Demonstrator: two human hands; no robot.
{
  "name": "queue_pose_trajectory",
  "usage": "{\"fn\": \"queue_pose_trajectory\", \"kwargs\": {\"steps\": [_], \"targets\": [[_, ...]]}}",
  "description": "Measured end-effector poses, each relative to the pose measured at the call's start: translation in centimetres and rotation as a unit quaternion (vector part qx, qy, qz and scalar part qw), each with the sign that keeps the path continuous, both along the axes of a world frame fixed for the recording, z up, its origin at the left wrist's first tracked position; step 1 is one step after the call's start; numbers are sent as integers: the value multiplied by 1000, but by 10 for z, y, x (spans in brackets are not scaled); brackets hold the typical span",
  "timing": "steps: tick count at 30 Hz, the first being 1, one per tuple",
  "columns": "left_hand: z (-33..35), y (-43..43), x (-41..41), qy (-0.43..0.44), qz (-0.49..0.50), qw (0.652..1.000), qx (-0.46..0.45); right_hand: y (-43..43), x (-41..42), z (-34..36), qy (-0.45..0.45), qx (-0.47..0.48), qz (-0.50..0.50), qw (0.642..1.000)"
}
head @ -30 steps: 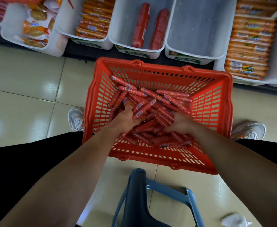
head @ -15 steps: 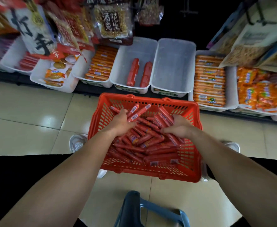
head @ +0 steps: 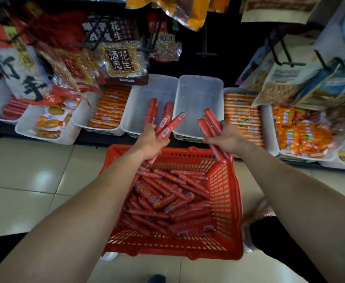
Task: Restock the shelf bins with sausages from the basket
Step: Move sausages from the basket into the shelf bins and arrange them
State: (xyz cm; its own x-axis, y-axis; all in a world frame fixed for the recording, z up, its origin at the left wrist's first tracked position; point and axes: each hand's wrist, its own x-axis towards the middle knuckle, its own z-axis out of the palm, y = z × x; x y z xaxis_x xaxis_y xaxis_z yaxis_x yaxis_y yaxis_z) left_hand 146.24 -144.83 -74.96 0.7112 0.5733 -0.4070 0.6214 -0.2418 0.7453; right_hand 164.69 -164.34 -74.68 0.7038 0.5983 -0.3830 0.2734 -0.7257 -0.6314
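A red plastic basket (head: pixel 227 203) stands on the floor, full of thin red sausages (head: pixel 167 201). My left hand (head: pixel 150 142) grips a bunch of thin red sausages (head: pixel 168 124) above the basket's far rim. My right hand (head: pixel 226 138) grips another bunch (head: pixel 210 124) beside it. Both bunches point toward two white shelf bins. The left bin (head: pixel 134 107) holds two thick red sausages (head: pixel 153 108). The right bin (head: pixel 200 94) shows nothing inside.
White bins along the low shelf hold orange sausage packs (head: pixel 109 108), more orange packs (head: pixel 242 113) and snack bags (head: pixel 298 131). Peanut and snack bags (head: pixel 119 60) hang from hooks above the bins. Tiled floor (head: pixel 24 180) spreads to the left.
Both hands have lifted out of the basket, each with a bunch of sausages, and moved forward toward the bins. The view has tilted up to show the hanging bags.
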Motion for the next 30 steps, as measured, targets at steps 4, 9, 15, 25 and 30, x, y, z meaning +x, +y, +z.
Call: {"fn": "queue_pose_trajectory", "kwargs": {"steps": [4,9,15,25,30], "targets": [[-15,23,20,-15,6,1000,-22,40,44,-21,-55,-52,61,995],[-37,54,35,-12,24,1000,-15,85,77,-49,-100,-83,143,981],[-52,75,67,-9,-3,1000,22,87,88,-90,-89,-87,148,981],[-61,44,173,-20,-152,987,54,-5,106,-82,-126,28,-7,992],[-64,41,211,57,-301,941,146,-21,107,-87,-127,39,-22,991]]}}
